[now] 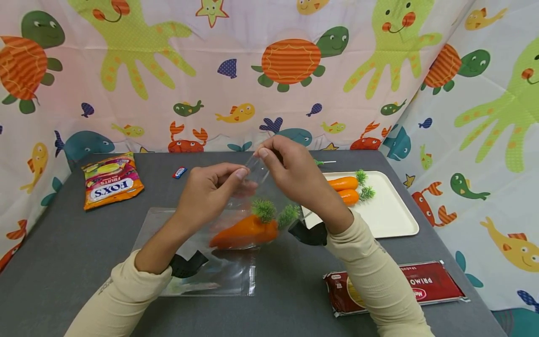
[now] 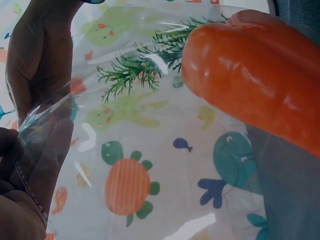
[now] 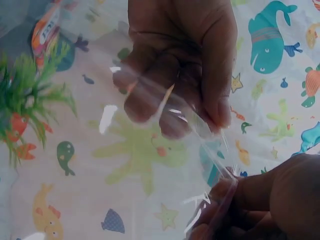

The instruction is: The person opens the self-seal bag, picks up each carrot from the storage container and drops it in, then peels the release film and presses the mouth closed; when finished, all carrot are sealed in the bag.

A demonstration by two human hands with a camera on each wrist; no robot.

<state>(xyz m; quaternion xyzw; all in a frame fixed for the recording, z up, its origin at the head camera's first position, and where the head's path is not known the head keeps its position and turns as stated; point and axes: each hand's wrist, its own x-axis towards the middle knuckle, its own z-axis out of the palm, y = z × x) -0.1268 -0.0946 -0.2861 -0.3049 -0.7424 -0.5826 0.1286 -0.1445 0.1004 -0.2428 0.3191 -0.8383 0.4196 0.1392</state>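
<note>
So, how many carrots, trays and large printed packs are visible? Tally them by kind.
Carrots: 4 (2 in the clear bag, 2 on the tray)
Trays: 1
Large printed packs: 2 (FOX'S pack, red spaghetti pack)
Total: 7

"FOX'S" and "FRUITS" upside down on an orange-and-pink bag [image 1: 112, 181], "PRIMO" upside down on a red packet [image 1: 435, 283], with smaller, partly covered "SPAGH" lettering, blue-and-red wrapper [image 1: 179, 172] print too small to read

There are four visible carrots [image 1: 240, 234], two large packets [image 1: 111, 182], one tray [image 1: 393, 210].
</note>
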